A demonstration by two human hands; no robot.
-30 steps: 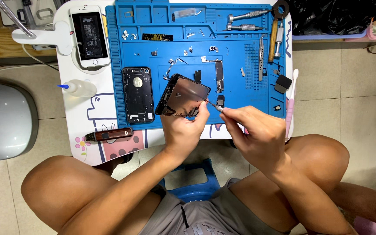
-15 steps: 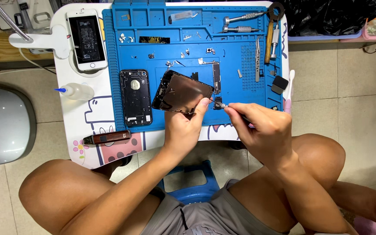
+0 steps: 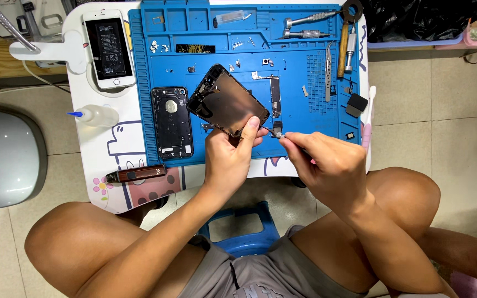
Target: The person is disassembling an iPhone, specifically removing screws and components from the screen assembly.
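Since half a second ago the phone screen panel (image 3: 228, 102) has tipped a little further toward the upper left and both hands have slid slightly toward the near edge of the blue repair mat (image 3: 305, 110); the small screwdriver (image 3: 279, 134) now sits just off the panel's lower right corner.

The panel is held tilted above the mat, its dark metal back facing up. The left hand (image 3: 230, 157) has its grip closed on the panel's lower corner, thumb and fingers pinching the edge. The right hand (image 3: 327, 163) has its grip closed around the screwdriver, fingertips bunched near the silver tip, which points at the panel's corner and seems to touch it or nearly so; contact cannot be told for sure.

By the look of it, the step in hand is work on a fastener or small part at that corner. The next move would call for a steady panel and a fine, square placing of the tip.

Left of the panel lies a black phone housing (image 3: 171, 122) on the mat; right of it a narrow circuit board (image 3: 275, 96). Further left, on the white desk (image 3: 106, 149), stand a white phone (image 3: 109, 48) and a small clear bottle (image 3: 96, 115).
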